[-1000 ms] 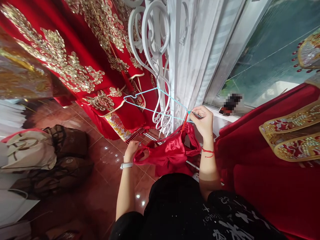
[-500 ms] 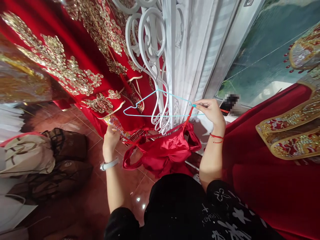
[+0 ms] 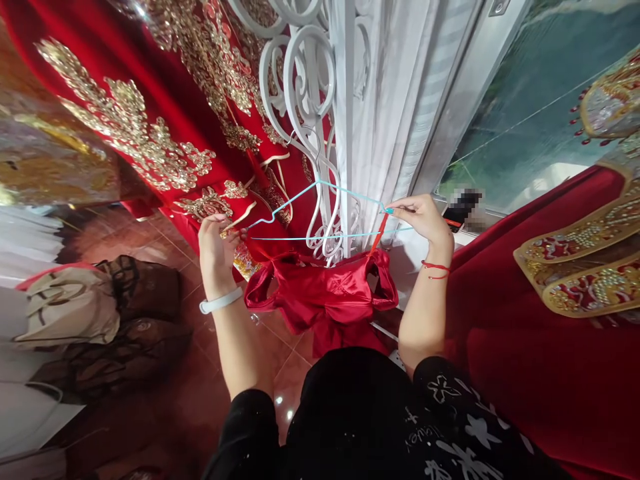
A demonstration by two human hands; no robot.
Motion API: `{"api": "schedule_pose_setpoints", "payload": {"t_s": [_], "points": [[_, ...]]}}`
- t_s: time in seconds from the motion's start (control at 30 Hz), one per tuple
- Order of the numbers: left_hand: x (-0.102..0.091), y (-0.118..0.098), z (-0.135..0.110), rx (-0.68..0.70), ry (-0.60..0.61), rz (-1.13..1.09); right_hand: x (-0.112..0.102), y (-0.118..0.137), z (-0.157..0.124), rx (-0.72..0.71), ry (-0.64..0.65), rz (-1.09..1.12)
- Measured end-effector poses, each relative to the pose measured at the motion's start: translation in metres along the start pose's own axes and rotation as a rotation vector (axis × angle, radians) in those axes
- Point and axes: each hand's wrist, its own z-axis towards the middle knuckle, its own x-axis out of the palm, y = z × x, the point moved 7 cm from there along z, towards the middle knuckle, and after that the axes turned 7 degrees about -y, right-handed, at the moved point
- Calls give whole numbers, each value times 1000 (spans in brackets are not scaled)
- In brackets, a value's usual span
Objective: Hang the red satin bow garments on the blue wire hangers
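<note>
Red satin garment (image 3: 327,293) hangs between both hands (hanger (image 3: 320,213) gripped).

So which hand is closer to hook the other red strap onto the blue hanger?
Probably the left hand. It is at the free end of the hanger, beside the satin top's loose side. The right hand pinches the far end, where a strap already hangs.

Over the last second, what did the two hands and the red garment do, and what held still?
The left hand rose from low beside the red satin garment to the left end of the blue wire hanger, lifting that side's strap with it, so the garment now spreads out under the hanger. The right hand stayed pinched at the hanger's right end. The hanger stayed hooked on the white scrollwork rack.
</note>
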Motion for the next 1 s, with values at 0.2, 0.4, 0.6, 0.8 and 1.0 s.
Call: {"api": "schedule_pose_setpoints", "payload": {"t_s": [0.2,0.4,0.6,0.8,1.0], "points": [[14,-21,8,6,-35,72,-1,2,-1,1,-18,5],[18,-27,1,-55,55,137,-1,4,-1,-12,-17,0],[45,-29,-15,-13,224,236,1,-3,3,-5,-10,0],[56,-36,-19,49,160,166,11,-11,14,-6,-36,-55],[64,-46,-22,87,127,153,19,-15,14,-15,-15,-79]]}}
